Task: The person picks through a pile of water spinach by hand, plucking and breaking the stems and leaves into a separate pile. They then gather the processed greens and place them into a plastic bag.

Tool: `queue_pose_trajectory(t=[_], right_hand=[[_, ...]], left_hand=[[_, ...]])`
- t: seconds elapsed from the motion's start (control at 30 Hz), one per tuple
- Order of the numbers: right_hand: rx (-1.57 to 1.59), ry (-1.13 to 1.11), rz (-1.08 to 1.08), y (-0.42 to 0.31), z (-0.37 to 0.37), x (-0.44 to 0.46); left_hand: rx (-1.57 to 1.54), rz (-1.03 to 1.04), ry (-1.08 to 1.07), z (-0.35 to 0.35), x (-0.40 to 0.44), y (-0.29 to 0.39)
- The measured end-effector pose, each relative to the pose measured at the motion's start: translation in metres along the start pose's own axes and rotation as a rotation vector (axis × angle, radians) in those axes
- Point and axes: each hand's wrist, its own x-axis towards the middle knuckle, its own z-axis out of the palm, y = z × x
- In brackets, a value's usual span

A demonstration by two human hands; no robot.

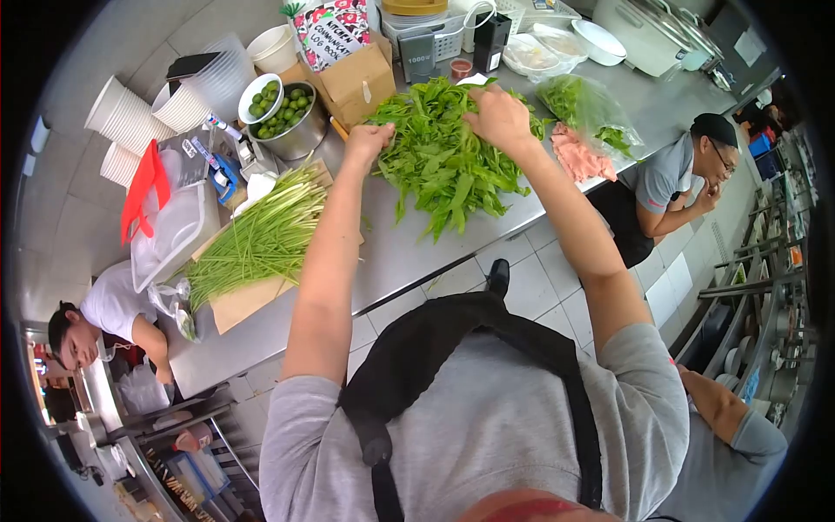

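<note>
A large heap of leafy greens [452,165] lies on the steel counter in front of me. My left hand [369,144] is at the heap's left edge, its fingers curled closed on some leaves. At the top right of the heap, my right hand [499,119] is bent down with its fingertips gripping leaves, partly hidden among them. Left of my left forearm, long thin green stalks [270,230] rest on brown cardboard [248,300]. To the right of the heap sit a clear plastic bag of greens [578,104] and a crumpled pink cloth [581,155].
Behind my left hand stand a cardboard box [357,83] and a metal pot of green limes [291,135]. Stacked white tubs [130,117] are at the far left. One person [665,183] stands at the right, another [117,309] leans at the left. The counter's front edge [417,283] runs before me.
</note>
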Motion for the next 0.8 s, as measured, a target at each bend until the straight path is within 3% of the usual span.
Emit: queue_pose_trajectory(t=[0.07, 0.1, 0.23, 0.27, 0.43, 0.5, 0.53, 0.67, 0.73, 0.8], right_hand=[[0.042, 0.089, -0.044, -0.01, -0.016, -0.001], [0.04, 0.091, -0.038, -0.008, -0.022, 0.0], [0.135, -0.042, 0.176, 0.025, -0.025, 0.007], [0.162, -0.056, 0.266, 0.04, -0.024, 0.006], [0.143, -0.15, 0.401, 0.083, 0.013, 0.0], [0.312, -0.126, 0.318, 0.062, 0.026, -0.002], [0.484, -0.105, 0.229, 0.051, 0.029, -0.002], [0.398, -0.2, 0.18, 0.04, 0.016, -0.001], [0.201, -0.196, 0.129, 0.057, 0.01, -0.011], [0.184, -0.214, 0.176, 0.072, 0.007, -0.023]], left_hand=[[0.065, 0.0, -0.062, 0.003, 0.001, 0.003], [0.017, 0.1, -0.133, 0.005, -0.001, 0.007], [-0.068, 0.367, -0.18, -0.006, -0.022, 0.037], [-0.084, 0.344, -0.214, -0.015, -0.026, 0.041], [0.743, 0.336, -0.086, -0.016, -0.042, 0.079], [0.614, 0.762, 0.026, 0.024, -0.064, 0.091], [0.623, 0.813, -0.067, 0.042, -0.074, 0.099], [0.862, 0.699, 0.001, 0.073, -0.089, 0.104], [0.785, 0.579, -0.011, 0.055, -0.075, 0.096], [0.717, 0.51, 0.109, 0.033, -0.059, 0.079]])
